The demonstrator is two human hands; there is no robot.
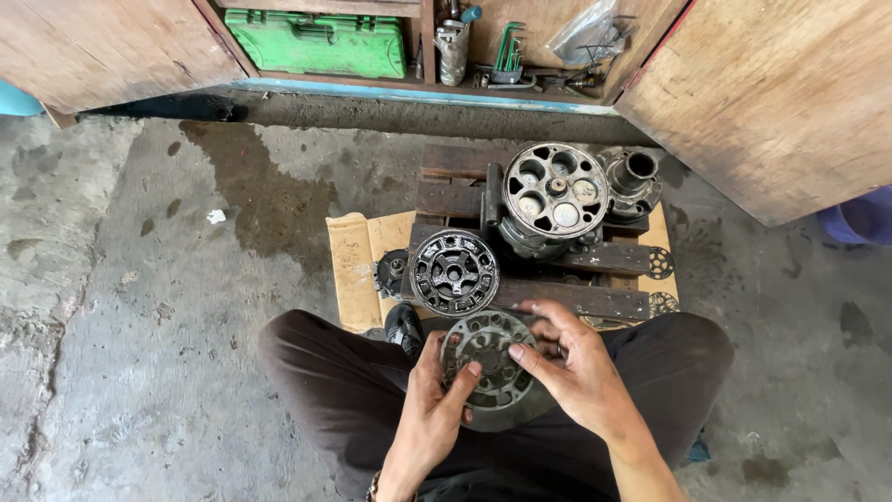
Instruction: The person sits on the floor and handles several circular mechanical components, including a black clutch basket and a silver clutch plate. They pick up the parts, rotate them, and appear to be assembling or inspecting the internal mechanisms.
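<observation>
Hands meet over the person's lap, both closed on a round grey metal plate [490, 370] pierced with holes and slots. The left hand [433, 411] grips it from the lower left, thumb laid across the face and fingers curled under the rim. The right hand [569, 367] holds the upper right edge, fingers spread over the rim and forefinger resting on the face. The plate lies nearly flat and face up, tilted slightly toward the camera, so its axis points up toward the head; being round, it has no long side. It sits between the two hands, equally near to both, just above the dark trousers [325, 390].

Ahead of the hands, away from the body, a black spoked disc [454, 272] lies on wooden slats [576, 299] that rest on cardboard [353, 265] spread on the concrete floor [139, 307]. Beyond it stands a cylinder body [555, 191] with several round bores facing up, and a short housing [635, 177] stands just beside that. Two thin perforated discs [659, 263] lie at the right end of the slats.

The plate's underside and its lower right edge are hidden by the fingers and palm. Whether it is one piece or two stacked cannot be told. A small dark part [391, 271] left of the spoked disc is hard to make out.
</observation>
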